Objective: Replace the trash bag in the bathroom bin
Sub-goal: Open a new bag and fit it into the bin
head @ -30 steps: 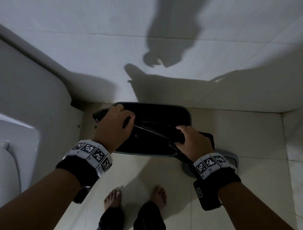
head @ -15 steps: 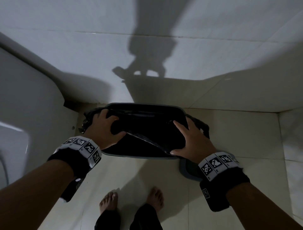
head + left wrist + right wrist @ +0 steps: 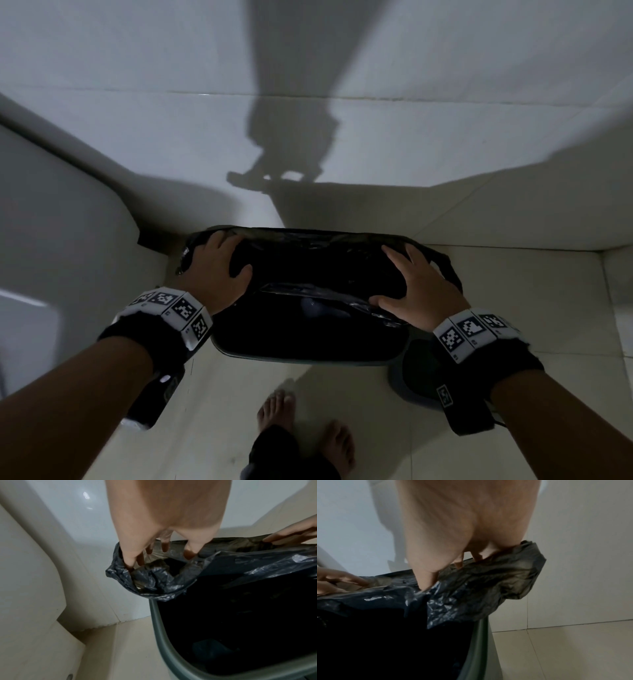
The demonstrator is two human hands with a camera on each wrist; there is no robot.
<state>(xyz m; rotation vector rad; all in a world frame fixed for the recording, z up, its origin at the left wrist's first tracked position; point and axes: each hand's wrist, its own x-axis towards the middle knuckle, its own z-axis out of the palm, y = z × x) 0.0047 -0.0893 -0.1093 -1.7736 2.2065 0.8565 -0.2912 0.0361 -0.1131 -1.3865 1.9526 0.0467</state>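
Note:
A grey bin (image 3: 308,360) stands on the floor against the wall, with a black trash bag (image 3: 325,260) inside it. The bag's hem lies over the far rim and both ends; a loose flap crosses the opening. My left hand (image 3: 215,263) is at the far left corner, its straight fingers (image 3: 130,561) pushed into the bunched hem (image 3: 154,580) just outside the rim (image 3: 159,628). My right hand (image 3: 418,287) is spread at the right end. Its thumb (image 3: 426,580) presses the bag and its fingers go under the fold (image 3: 488,585) draped over the rim (image 3: 481,642).
A white fixture (image 3: 51,240) stands close on the left, leaving a narrow gap beside the bin. The tiled wall (image 3: 342,137) is right behind it. A dark round lid (image 3: 411,383) lies on the floor under my right wrist. My bare feet (image 3: 277,407) are in front.
Both hands moved apart from the middle of the opening to the bin's two ends. Their grip loosened to spread fingers, and the bag's hem now stretches over the far rim and corners.

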